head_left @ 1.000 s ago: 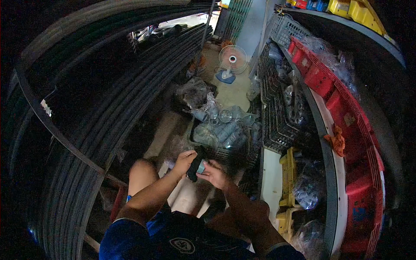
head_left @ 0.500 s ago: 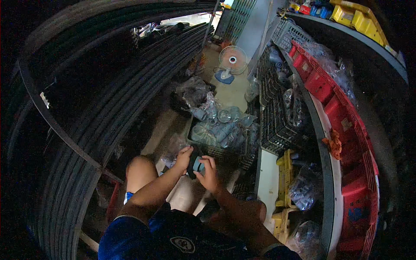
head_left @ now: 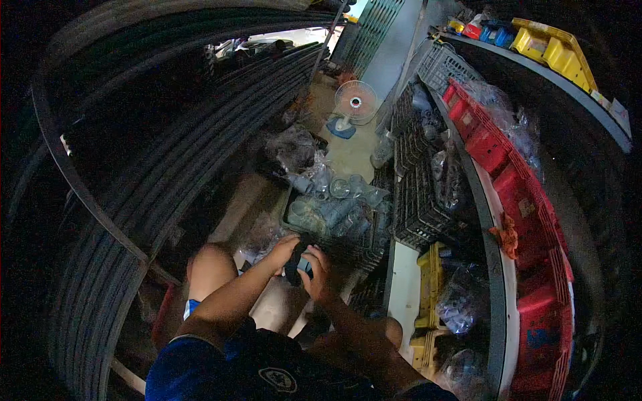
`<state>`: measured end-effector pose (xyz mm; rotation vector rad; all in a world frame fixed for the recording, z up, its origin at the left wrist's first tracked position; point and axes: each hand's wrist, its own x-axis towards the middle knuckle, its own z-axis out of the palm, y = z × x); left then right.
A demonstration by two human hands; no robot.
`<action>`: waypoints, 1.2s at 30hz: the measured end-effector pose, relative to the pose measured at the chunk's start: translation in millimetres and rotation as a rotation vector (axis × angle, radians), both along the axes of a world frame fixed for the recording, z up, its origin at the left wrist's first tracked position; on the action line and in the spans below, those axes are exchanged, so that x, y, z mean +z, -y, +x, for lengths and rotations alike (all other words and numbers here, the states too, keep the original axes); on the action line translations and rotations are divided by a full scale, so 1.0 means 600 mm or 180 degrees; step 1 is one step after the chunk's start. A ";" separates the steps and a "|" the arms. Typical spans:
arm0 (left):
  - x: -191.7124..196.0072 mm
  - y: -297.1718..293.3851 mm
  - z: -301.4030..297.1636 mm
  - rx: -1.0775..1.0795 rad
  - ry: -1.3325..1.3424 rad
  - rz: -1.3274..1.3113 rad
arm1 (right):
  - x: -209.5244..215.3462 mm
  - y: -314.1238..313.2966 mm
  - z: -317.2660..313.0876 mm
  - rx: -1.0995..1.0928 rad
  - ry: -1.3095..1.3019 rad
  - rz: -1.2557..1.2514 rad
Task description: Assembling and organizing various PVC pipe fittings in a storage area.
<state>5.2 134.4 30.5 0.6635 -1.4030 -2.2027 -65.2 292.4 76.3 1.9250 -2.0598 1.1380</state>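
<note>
In front of my knees, my left hand (head_left: 283,254) is closed on a black, soft-looking item (head_left: 292,270); the dim light hides its exact kind. My right hand (head_left: 318,275) curls its fingers round a small blue-grey piece (head_left: 305,263) that sits against the black item. Just beyond my hands stands a dark crate (head_left: 286,217) heaped with grey pipe fittings (head_left: 338,210), some of them in clear plastic bags.
Long dark pipes (head_left: 200,140) lie stacked along the left behind a metal upright. A fan (head_left: 355,102) stands on the floor ahead. At right are stacked black crates (head_left: 418,200), yellow bins (head_left: 428,284), and a shelf with red bins (head_left: 491,150) and an orange rag (head_left: 506,237).
My right hand's fingers have drawn in from a spread pose and closed round the blue-grey piece. The view has shifted slightly; my left hand keeps its hold on the black item.
</note>
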 end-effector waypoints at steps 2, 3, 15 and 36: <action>-0.043 0.024 0.007 0.0161 -0.0046 -0.0330 | 0.014 0.011 0.018 0.0084 0.0070 0.0059; -0.097 0.064 0.036 0.0234 0.0085 -0.0688 | 0.022 0.031 0.045 0.0237 0.0150 0.0085; -0.018 0.009 0.026 -0.0195 0.0127 0.0057 | -0.022 0.023 0.003 -0.0391 0.2757 0.0233; -0.025 0.024 0.010 0.0333 0.0642 0.0437 | -0.023 0.027 -0.031 -0.0382 0.1948 0.0640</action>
